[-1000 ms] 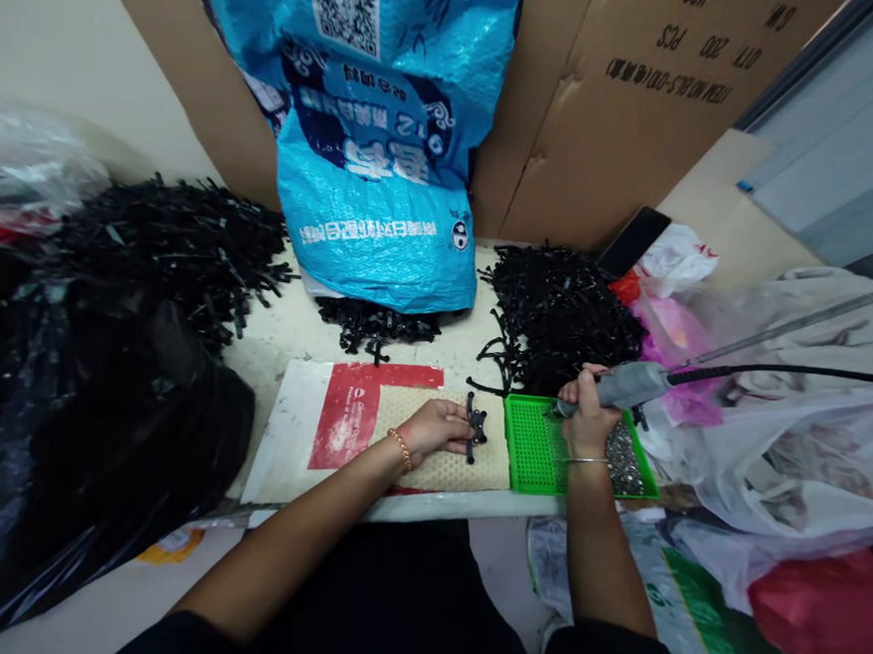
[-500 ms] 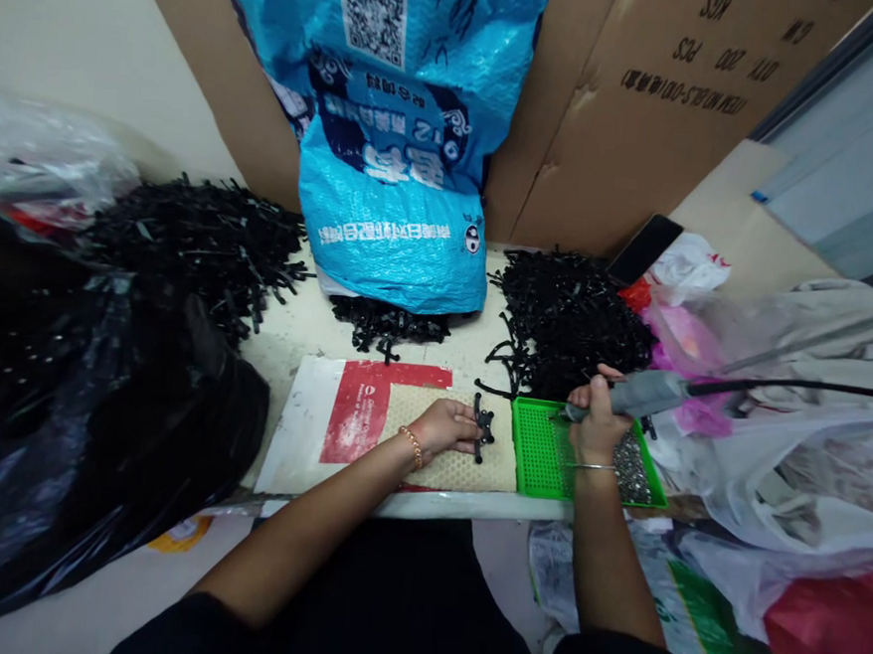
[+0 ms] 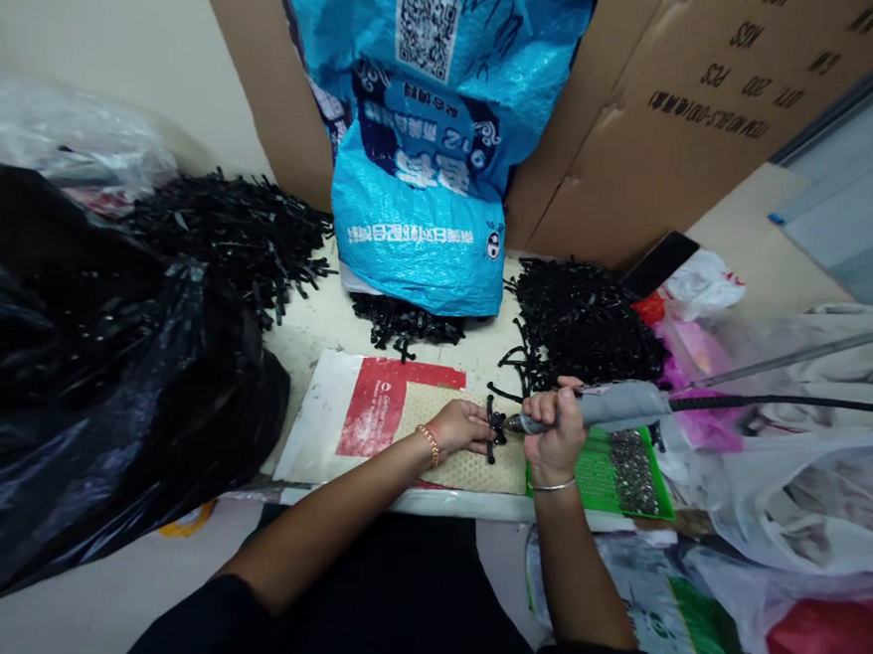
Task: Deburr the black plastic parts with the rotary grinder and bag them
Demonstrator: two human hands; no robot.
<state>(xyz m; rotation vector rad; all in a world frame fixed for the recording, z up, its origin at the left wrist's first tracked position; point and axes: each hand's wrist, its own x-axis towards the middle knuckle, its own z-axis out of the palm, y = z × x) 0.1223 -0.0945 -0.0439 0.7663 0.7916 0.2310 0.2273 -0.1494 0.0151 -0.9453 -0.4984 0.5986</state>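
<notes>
My left hand (image 3: 463, 430) pinches a small black plastic part (image 3: 495, 433) with several arms, low over a cream textured mat (image 3: 434, 466). My right hand (image 3: 558, 433) is wrapped round a grey electric screwdriver (image 3: 617, 405), held nearly level. Its tip points left and meets the black part, or comes very close; I cannot tell whether they touch. Partly behind my right wrist lies a green tray (image 3: 582, 482) with small metal screws (image 3: 633, 470) heaped at its right end.
Black strip-like pieces are piled at the left (image 3: 226, 233) and right (image 3: 586, 323). A blue woven sack (image 3: 420, 236) stands at the back against cardboard (image 3: 604, 169). A black plastic bag (image 3: 103, 393) bulges on the left. A dark phone (image 3: 661, 263) leans by the right pile.
My right hand has brought the screwdriver left from over the green tray to the black part. My left hand still holds that part. The whole view has shifted slightly.
</notes>
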